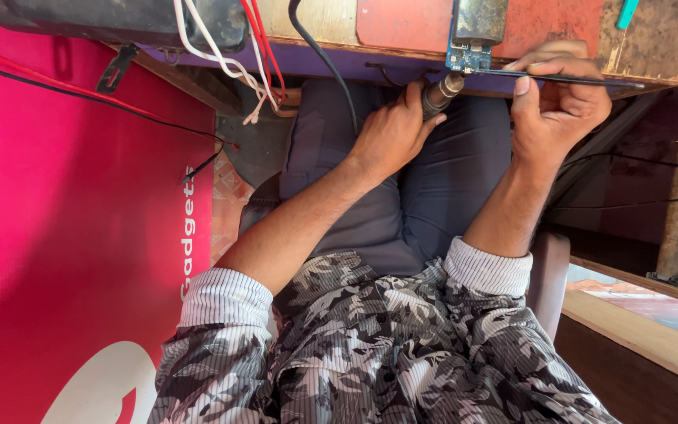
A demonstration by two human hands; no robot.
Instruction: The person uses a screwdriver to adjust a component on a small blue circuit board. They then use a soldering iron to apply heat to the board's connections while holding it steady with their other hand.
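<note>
At bench edge: one circuit board [468, 55], one soldering iron [441, 94], two hands

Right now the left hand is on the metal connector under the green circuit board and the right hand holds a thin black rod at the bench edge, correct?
Not quite: the head view shows the circuit board is blue, not green. The left hand is on the metal connector under it, and the right hand holds the thin black rod at the bench edge.
</note>
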